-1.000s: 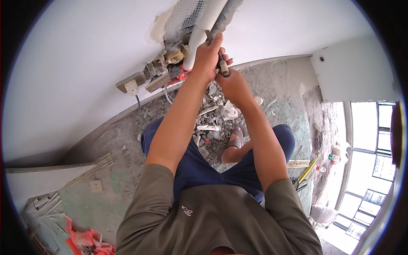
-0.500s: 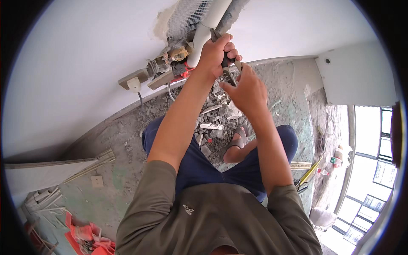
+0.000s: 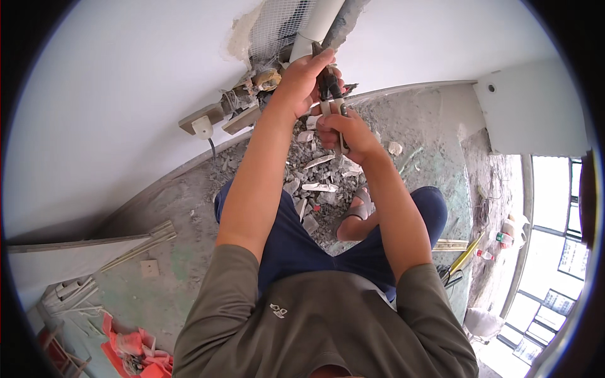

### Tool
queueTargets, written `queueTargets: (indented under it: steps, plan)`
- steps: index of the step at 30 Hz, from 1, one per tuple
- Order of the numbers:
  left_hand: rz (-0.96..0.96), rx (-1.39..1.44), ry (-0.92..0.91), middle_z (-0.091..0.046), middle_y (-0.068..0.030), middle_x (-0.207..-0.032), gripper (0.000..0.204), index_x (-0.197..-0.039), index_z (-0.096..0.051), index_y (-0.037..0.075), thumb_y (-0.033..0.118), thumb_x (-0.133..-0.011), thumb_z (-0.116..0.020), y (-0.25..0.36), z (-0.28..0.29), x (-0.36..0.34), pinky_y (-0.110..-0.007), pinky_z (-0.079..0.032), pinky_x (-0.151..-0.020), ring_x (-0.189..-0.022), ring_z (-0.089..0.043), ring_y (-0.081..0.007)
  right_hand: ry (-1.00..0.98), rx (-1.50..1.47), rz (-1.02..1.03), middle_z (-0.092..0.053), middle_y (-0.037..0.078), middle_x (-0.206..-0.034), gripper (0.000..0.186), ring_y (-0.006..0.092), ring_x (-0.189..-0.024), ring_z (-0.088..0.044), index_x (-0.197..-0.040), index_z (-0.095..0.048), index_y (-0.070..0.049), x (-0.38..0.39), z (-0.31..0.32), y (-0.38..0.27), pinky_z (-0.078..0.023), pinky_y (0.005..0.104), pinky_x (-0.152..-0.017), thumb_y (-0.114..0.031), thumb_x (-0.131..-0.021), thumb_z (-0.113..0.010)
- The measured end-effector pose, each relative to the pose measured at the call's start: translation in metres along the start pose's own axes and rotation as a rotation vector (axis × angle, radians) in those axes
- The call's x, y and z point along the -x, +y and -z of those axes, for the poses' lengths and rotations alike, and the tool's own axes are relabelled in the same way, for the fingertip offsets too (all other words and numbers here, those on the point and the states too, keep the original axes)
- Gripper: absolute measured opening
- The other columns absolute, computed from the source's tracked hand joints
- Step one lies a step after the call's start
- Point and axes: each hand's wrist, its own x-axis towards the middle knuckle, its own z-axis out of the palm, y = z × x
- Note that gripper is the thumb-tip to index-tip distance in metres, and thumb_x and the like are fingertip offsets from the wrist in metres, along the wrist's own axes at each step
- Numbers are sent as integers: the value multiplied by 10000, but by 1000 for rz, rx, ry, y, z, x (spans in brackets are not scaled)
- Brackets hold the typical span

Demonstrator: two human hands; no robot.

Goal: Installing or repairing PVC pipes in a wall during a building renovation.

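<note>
Close to the wall, both hands are on a pair of pliers (image 3: 329, 85) with a dark head and pale-and-black handles. My left hand (image 3: 301, 80) is closed around the dark upper part, its thumb pressed near the pointed tip. My right hand (image 3: 351, 133) is wrapped round the handles just below. Right behind the left hand runs a white pipe (image 3: 320, 24) in a broken-open channel. A small dark and red piece (image 3: 350, 89) shows just beyond the left fingers; I cannot tell whether it is held. What sits between the jaws is hidden.
Rubble (image 3: 309, 170) covers the floor between my legs. A power plug (image 3: 202, 127) sits in a socket strip at the wall, left of torn wall mesh (image 3: 277, 28). Red bags (image 3: 135, 345) lie at lower left; a yellow tool (image 3: 465, 253) lies at right.
My right hand has closed around the plier handles, its fingers having been looser before. My left hand has shifted slightly left, and the red piece by the pipe's foot no longer shows there.
</note>
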Motion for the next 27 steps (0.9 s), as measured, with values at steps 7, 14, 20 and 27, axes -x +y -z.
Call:
queueTargets:
  steps: [7, 14, 20, 27]
  plan:
    - [46, -73, -151, -657, -123, -923, 354, -1111, -548, -11, 293, -945, -620, 4, 15, 6, -342, -549, -696, -832, -663, -212, -7, 324, 43, -652, 47, -895, 376, 100, -730, -542, -1231, -609, -47, -7, 10, -3, -429, 263, -640, -249, -927, -523]
    - [65, -164, -242, -652, -174, -1099, 381, -1205, -531, -34, 249, -957, -596, 7, 19, 10, -340, -554, -753, -936, -669, -241, -47, 108, -83, -671, 27, -849, 367, 74, -607, -484, -1200, -616, -7, 14, 3, -20, -388, 226, -555, -236, -929, -525]
    - [78, -192, -260, -641, -193, -1158, 441, -1287, -493, -49, 247, -969, -573, 8, 19, 8, -355, -566, -803, -934, -682, -258, 58, 307, 59, -677, 38, -860, 274, 69, -586, -460, -1078, -639, 4, 12, 8, -19, -375, 231, -539, -206, -931, -543]
    - [54, -118, -294, -644, -203, -1148, 409, -1292, -507, -20, 233, -976, -567, 6, 25, 5, -366, -563, -834, -970, -683, -270, 201, 265, 51, -666, 29, -833, 256, 66, -599, -467, -995, -677, -2, 18, -5, -23, -371, 240, -544, -220, -942, -554]
